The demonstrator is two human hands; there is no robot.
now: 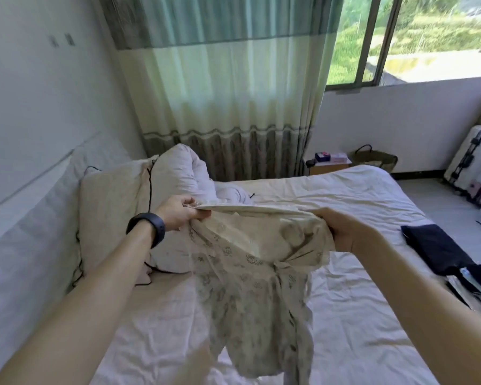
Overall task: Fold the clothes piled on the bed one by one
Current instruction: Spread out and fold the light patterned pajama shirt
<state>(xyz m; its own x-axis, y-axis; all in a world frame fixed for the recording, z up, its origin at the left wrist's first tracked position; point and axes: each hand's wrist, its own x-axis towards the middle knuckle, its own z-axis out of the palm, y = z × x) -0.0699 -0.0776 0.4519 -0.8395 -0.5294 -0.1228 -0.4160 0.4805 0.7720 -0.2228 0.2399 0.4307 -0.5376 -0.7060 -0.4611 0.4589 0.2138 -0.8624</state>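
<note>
Gripping patterned garment taut, both hands lifted.

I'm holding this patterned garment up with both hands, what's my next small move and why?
Probably lay the patterned garment flat on the bed sheet: left hand and right hand grip its top edge, and it hangs crumpled in the air, unfolded.

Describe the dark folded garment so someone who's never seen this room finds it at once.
Start at the white bed and go to its right edge, the side facing the suitcase. The dark navy folded garment lies flat there. It is dark and plain, whereas the printed garment gripped by the left hand and right hand is pale.
</note>
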